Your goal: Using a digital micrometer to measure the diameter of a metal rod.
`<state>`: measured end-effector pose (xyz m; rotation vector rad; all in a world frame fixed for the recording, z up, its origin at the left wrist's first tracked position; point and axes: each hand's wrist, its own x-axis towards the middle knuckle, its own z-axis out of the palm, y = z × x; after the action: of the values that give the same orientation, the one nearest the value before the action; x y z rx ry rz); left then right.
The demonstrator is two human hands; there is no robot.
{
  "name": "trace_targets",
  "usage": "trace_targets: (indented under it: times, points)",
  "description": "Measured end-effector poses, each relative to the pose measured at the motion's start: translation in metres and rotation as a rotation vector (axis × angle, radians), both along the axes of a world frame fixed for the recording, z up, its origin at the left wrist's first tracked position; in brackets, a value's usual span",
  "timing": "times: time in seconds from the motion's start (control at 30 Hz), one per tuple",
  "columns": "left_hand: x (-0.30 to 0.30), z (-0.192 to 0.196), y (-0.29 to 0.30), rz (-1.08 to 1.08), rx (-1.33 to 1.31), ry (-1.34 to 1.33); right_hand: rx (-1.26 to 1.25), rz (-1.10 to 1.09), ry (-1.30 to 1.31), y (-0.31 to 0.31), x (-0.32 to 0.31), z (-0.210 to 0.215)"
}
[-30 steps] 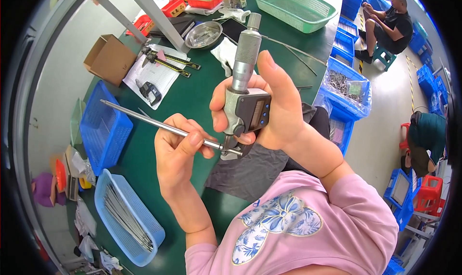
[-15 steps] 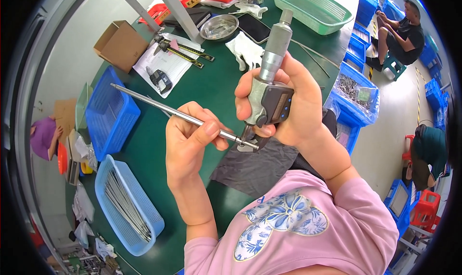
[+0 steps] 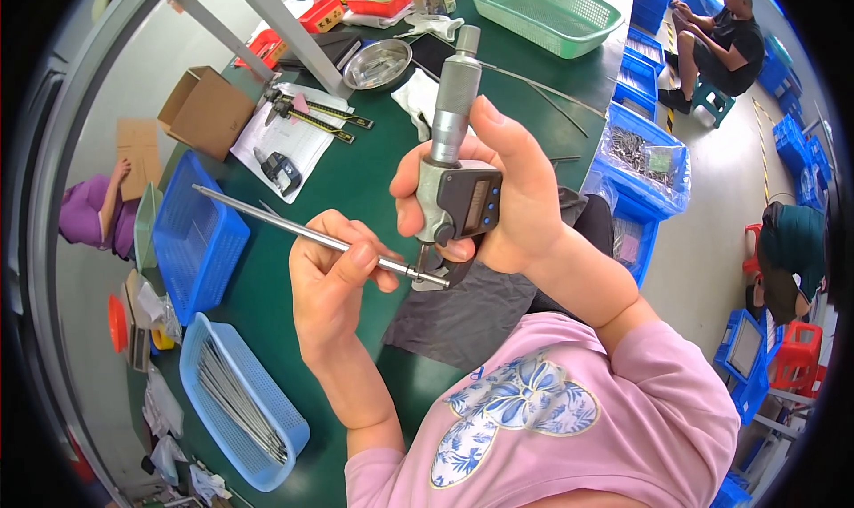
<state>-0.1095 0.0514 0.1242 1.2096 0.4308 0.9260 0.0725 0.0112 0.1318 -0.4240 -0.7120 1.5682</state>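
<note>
My left hand (image 3: 338, 272) pinches a slim metal rod (image 3: 276, 221) between thumb and fingers; the rod slants from the upper left down to the right. In my right hand (image 3: 507, 188) is a digital micrometer (image 3: 442, 188), its thimble pointing up and its small display facing right. The stepped right end of the rod lies in the micrometer's jaws, just below its body. Whether both measuring faces touch the rod is too small to tell. A dark cloth (image 3: 454, 317) lies on the green table (image 3: 347, 183) beneath my hands.
To the left stand an empty blue basket (image 3: 200, 250) and a light-blue basket (image 3: 298, 437) of long rods. Beyond are calipers (image 3: 311, 112) on paper, a cardboard box (image 3: 205, 112), a metal bowl (image 3: 378, 66) and a green basket (image 3: 543, 14). Other people sit or work farther off.
The view has shifted a little. The micrometer has shifted left and slightly down in the picture along with the rod, whose end still lies at the jaws. Both hands keep their grip.
</note>
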Motion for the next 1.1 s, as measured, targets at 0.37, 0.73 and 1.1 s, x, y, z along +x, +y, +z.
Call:
trace_targets:
  times: [0.37,0.73,1.1]
  points:
    - [0.001,0.002,-0.001,0.011,-0.007,0.008,-0.008,-0.013,0.006,-0.005,0.0,0.003]
    - [0.0,0.003,-0.004,0.001,-0.005,-0.004,-0.034,-0.031,0.046,-0.006,-0.002,0.003]
    - [0.001,-0.001,0.0,-0.001,-0.017,-0.007,0.013,-0.022,0.009,-0.002,0.001,-0.003]
